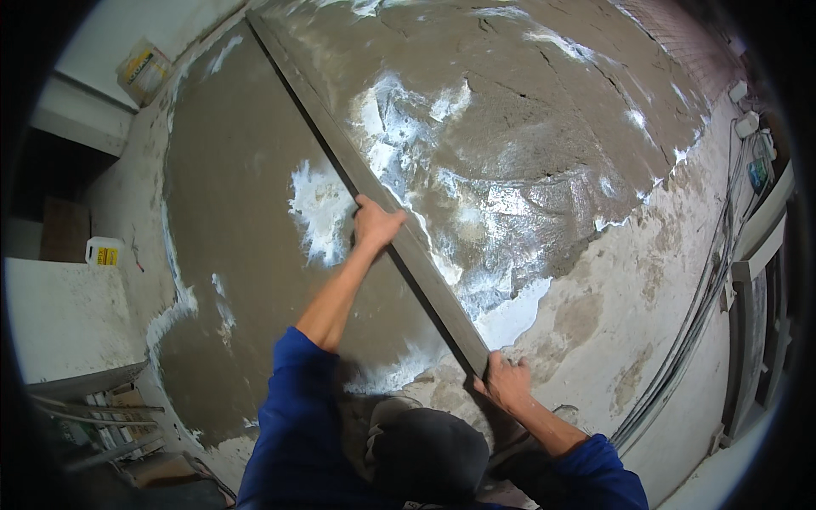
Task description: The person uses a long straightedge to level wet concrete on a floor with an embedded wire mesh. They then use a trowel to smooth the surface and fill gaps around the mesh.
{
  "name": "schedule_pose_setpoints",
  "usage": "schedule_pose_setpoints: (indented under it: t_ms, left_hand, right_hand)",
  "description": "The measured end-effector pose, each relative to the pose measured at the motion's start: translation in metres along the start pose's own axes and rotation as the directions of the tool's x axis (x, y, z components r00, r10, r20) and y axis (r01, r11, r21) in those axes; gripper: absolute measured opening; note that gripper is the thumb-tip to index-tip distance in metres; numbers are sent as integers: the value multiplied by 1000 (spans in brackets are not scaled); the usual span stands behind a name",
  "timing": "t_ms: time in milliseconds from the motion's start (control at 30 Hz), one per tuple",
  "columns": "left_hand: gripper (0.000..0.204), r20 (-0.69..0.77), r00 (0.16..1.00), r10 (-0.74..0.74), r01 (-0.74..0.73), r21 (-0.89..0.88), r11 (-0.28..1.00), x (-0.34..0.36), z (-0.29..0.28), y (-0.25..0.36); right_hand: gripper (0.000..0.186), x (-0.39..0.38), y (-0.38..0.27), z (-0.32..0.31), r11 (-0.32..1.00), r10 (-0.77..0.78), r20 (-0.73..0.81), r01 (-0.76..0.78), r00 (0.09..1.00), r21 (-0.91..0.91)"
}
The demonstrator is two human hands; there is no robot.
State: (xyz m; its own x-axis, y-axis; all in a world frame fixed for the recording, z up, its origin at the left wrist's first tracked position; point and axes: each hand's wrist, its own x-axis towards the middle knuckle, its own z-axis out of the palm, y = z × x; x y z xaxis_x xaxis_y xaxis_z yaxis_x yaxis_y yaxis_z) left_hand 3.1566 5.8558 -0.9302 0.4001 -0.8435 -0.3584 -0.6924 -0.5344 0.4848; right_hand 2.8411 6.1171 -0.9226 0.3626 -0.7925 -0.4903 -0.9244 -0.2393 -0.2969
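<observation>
The person leans over a floor of grey mortar (246,161), and the long straightedge bar (338,143) lies slantwise across it, its far end near the wall and its near end just before the person's body. The left hand (376,223) is laid across the bar around its middle, thumb on one side and fingers on the other, so it is clasped on it. The right hand (507,382) is closed about the near end, though the fingers beneath are hidden from me. On the left of the bar the mortar looks rather flat, with one whitish patch (321,212) next to the left hand; on the right it is rough and cracked, with shiny wet places. Around this work, many things stand at the borders. At the right, a bundle of cables (710,280) runs along the bare concrete floor (629,280), apart from the mortar, and beside it are pale beams (761,255). At the left, a white jug (104,252) with a yellow label stands near a brown board (65,229), and farther up a yellow-and-white package (143,75) is by the wall. Some poles (102,414) lie in the lower left corner, close to the mortar's edge.
</observation>
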Motion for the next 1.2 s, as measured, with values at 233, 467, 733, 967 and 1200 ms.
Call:
schedule_pose_setpoints:
  t_ms: [233, 467, 733, 967, 1200]
  left_hand:
    - [109, 37, 997, 64, -63, -19, 998, -25, 34, 22]
    - [95, -21, 993, 114, -114, 7, 993, 44, 35, 76]
    - [99, 51, 992, 114, -114, -4, 994, 28, 73, 124]
    - [105, 87, 984, 154, -149, -67, 987, 19, 115, 169]
    - [117, 85, 987, 134, -132, -20, 991, 70, 118, 226]
  right_hand:
    - [53, -27, 34, -3, 996, 53, 39, -50, 998, -70]
    - [53, 32, 51, -40, 999, 47, -105, -49, 993, -9]
    - [55, 9, 99, -45, 996, 85, -89, -82, 992, 33]
    - [54, -5, 151, -54, 987, 161, -102, -163, 982, -8]
    - [53, 40, 179, -80, 990, 136, -241, -140, 961, -3]
